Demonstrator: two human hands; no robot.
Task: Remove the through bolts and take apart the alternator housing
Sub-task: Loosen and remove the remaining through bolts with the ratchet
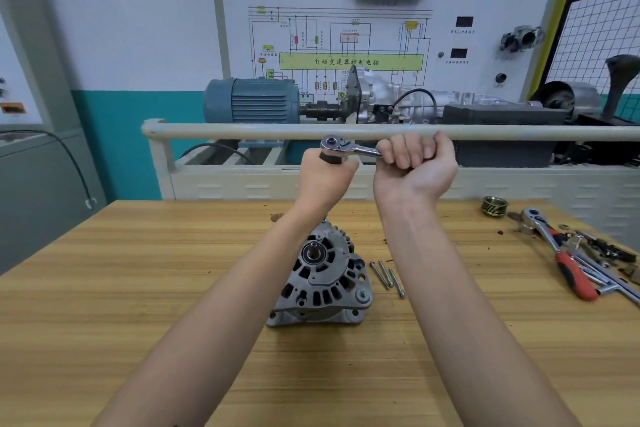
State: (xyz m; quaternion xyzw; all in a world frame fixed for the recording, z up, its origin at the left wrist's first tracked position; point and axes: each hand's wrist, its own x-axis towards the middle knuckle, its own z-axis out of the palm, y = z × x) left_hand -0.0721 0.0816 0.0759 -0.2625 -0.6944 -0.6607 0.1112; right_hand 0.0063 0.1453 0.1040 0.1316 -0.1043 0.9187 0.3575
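The alternator (320,279) sits upright on the wooden tabletop (138,288), near the middle, with its shaft end facing up and its 2 housing halves not yet separated. Just to its right lie 3 through bolts (387,277), already out and side by side on the wood.

Above the far edge of the alternator, both hands work a chrome ratchet (341,146). The left hand (323,177) has its fingers wrapped around the dark socket or extension under the ratchet head, steadying it. The right hand (417,163) is clenched in a fist around the ratchet handle. The left forearm hides where the tool meets the housing, so I cannot tell which fastener it sits on; most likely another through bolt at the far rim.

To do this step well, keep the extension plumb over the bolt so the socket stays square on the head, press down lightly with the left hand, and swing the handle in short, even strokes. The alternator stands loose, so a hard pull could tip or spin it.

Farther out, at the right edge of the tabletop, lie a pulley (494,206), a red-handled ratchet (557,253) and small loose parts. Beyond the tabletop stands a training rig with a blue motor (251,100).
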